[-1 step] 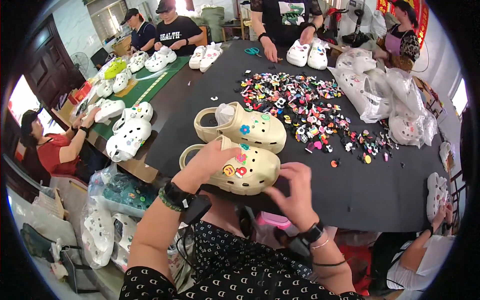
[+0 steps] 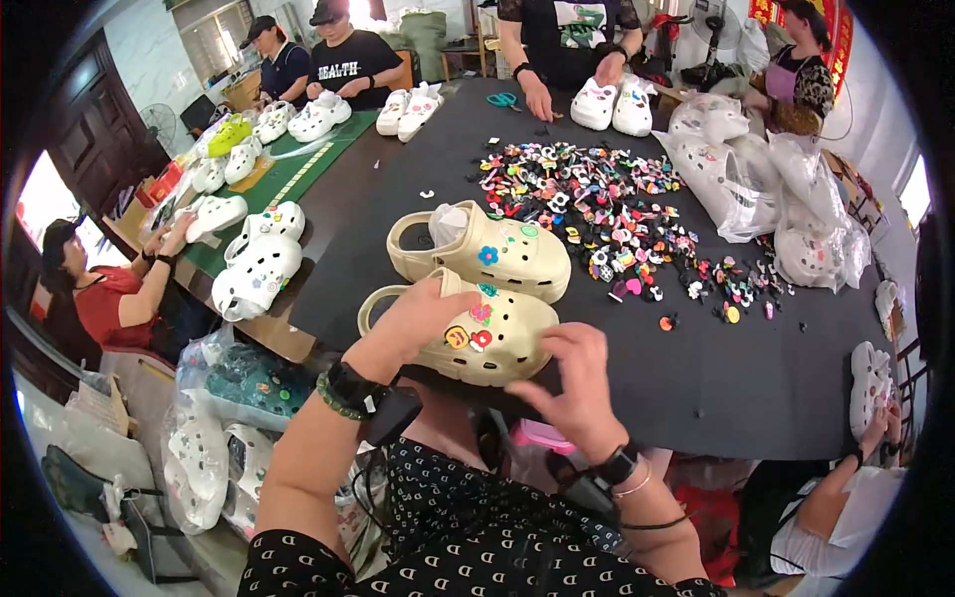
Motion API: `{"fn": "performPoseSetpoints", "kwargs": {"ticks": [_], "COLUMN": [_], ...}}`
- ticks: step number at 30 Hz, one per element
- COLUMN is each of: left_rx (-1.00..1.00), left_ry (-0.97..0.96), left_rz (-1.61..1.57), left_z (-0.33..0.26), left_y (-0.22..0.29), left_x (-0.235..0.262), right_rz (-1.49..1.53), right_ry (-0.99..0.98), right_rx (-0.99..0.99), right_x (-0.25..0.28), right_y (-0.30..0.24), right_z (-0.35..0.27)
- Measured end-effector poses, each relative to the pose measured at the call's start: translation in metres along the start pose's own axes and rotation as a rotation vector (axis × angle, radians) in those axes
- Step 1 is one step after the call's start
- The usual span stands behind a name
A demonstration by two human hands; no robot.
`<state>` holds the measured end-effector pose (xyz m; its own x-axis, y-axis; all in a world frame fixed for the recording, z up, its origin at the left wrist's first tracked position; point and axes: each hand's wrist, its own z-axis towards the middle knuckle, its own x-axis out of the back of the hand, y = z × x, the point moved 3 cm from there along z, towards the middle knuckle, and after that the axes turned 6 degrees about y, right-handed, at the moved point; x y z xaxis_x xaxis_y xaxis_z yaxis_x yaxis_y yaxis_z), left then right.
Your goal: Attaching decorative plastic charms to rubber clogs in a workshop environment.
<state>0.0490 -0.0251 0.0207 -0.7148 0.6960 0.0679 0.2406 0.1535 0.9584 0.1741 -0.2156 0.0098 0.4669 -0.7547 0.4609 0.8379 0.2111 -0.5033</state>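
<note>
— What do you have closest to you?

— My left hand (image 2: 418, 323) is wrapped over the heel side of the near cream clog (image 2: 477, 333), its grip closed on the shoe and pinning it at the near edge of the black surface (image 2: 756, 378). My right hand (image 2: 577, 383) sits at the toe end, fingers curled in; I cannot tell whether that grip holds a charm or only presses on the shoe.

— What is already on the clog?

— A few small charms (image 2: 470, 333) sit in the top holes: yellow, red and pink ones. The second cream clog (image 2: 487, 254) lies just behind, touching or nearly so, with a blue flower charm (image 2: 487, 255) and stuffing in its mouth.

— How would you do this well?

— I'd judge the left hand should keep the shoe flat and steady while the right pushes straight down over a hole, not at a slant, so the stud seats fully.

— And farther out?

— The loose pile of coloured charms (image 2: 607, 204) spreads across the middle of the surface, bagged white clogs (image 2: 726, 169) to its right. Other people work on white clogs (image 2: 259, 264) at the far and left edges.
</note>
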Motion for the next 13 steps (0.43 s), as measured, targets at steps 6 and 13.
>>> {"fn": "performPoseSetpoints", "kwargs": {"ticks": [6,13], "left_rx": [-0.035,-0.100], "left_ry": [-0.022,-0.022], "left_rz": [0.001,-0.008], "left_z": [0.001,0.000], "left_y": [-0.001,-0.001], "left_x": [0.003,0.000], "right_rz": [-0.110,-0.213], "right_ry": [-0.141,-0.145], "right_rx": [-0.034,-0.091], "right_x": [-0.036,-0.048], "right_y": [-0.027,-0.020], "right_z": [0.028,0.038]}}
